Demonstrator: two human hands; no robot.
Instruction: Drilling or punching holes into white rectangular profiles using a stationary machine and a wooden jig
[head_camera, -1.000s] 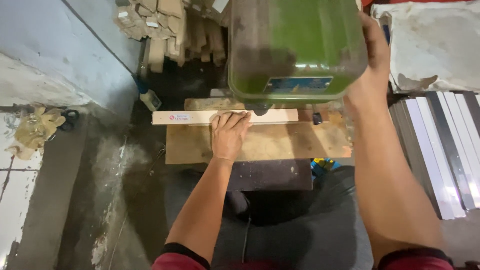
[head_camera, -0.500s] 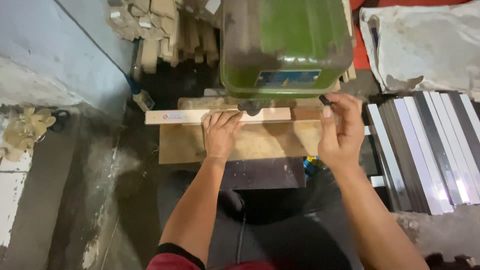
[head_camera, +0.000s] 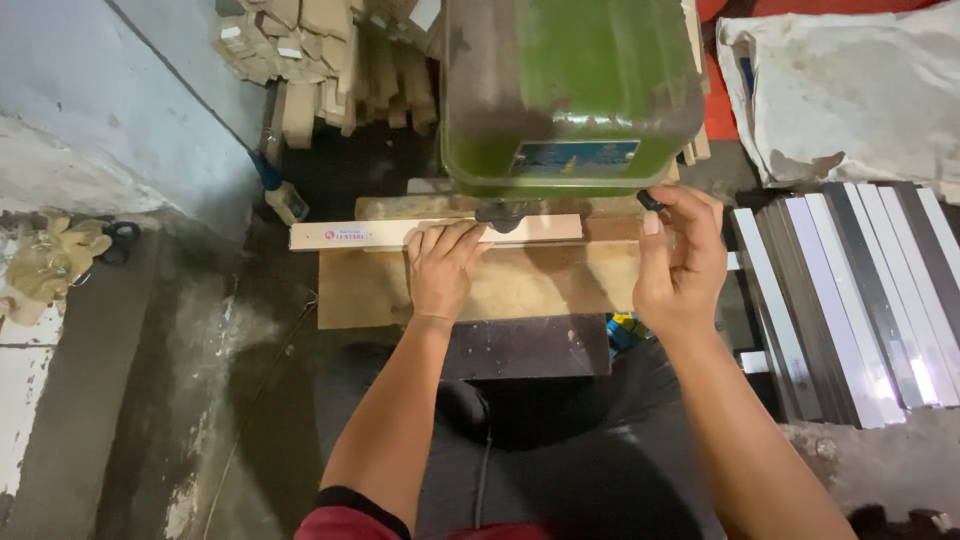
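Note:
A pale wooden strip (head_camera: 350, 234) lies across a wooden work board (head_camera: 540, 285) under the green machine head (head_camera: 565, 90). My left hand (head_camera: 443, 268) presses flat on the strip just below the machine's bit (head_camera: 505, 213), fingers spread on it. Off to the right, my right hand (head_camera: 683, 262) pinches a small black knob (head_camera: 650, 200) on the machine's lever between thumb and fingers.
Stacked cut wood pieces (head_camera: 330, 70) lie behind the machine at the left. Long white, grey and black strips (head_camera: 860, 290) are piled at the right. A dirty white sack (head_camera: 850, 90) is at the top right. Black scissors (head_camera: 120, 240) and rags (head_camera: 50, 265) rest on the floor at the left.
My right hand came down from the top right of the machine head to the black knob at its lower right. The left hand stayed on the strip.

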